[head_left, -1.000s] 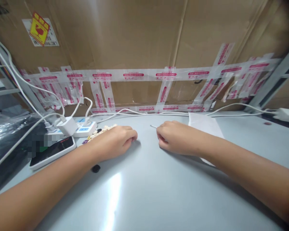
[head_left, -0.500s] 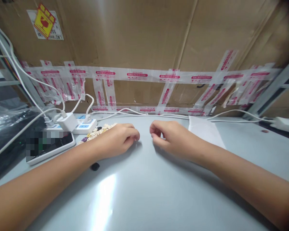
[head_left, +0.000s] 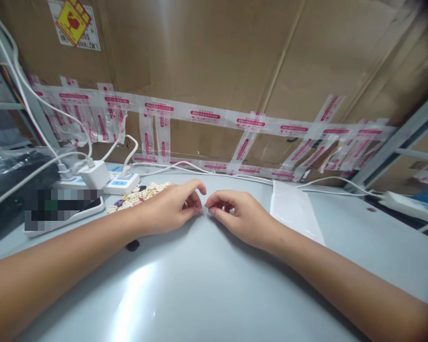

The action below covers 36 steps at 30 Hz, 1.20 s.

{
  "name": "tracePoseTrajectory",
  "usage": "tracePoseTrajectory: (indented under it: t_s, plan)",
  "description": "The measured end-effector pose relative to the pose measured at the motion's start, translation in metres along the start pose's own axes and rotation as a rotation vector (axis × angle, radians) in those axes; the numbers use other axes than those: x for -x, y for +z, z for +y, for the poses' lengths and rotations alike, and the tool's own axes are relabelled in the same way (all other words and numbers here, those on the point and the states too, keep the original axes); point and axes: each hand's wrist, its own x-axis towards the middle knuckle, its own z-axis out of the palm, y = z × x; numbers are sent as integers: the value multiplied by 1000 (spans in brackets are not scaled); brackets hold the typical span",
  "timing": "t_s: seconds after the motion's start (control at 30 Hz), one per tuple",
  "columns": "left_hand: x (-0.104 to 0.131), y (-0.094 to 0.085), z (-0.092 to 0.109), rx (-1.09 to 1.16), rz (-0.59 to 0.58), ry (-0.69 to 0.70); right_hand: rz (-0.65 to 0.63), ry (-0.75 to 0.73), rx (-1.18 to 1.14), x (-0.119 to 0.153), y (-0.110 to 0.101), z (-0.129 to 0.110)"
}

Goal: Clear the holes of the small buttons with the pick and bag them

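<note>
My left hand (head_left: pixel 180 205) is held just over the table, right of a pile of small pierced pieces (head_left: pixel 147 194), mostly cream with some yellow, purple and black. Its index finger is lifted and bent, while the thumb meets the other curled fingers. Facing it, a small gap away, my right hand (head_left: pixel 237 213) has thumb and index tips brought together in a pinch. Whatever either hand may hold is too small or hidden to make out. A small black piece (head_left: pixel 132 245) lies apart, by the left forearm.
A white sheet or thin bag (head_left: pixel 295 213) lies right of the right hand. At the left are a phone-like device (head_left: pixel 66 223), a power strip (head_left: pixel 126 184) with a white charger (head_left: pixel 95 174), and cables. A taped cardboard box (head_left: pixel 207 61) stands behind the table.
My hands have come closer together, fingertips almost meeting. The left index finger has lifted away from the thumb. The right fingers have closed toward the thumb. The whole view has tilted slightly.
</note>
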Motion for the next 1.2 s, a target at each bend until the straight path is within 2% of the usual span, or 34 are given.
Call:
tracePoseTrajectory:
  t_s: [0.3,0.8,1.2]
  plan:
    - [3,-2,9,-6,-39,-22,31,-24,-26,2,1,-5]
    - [4,1,3,7,-89,-10,-18,-13,93,3,2,-7]
    - [7,1,11,-29,-105,-22,-8,1,17,4,2,-9]
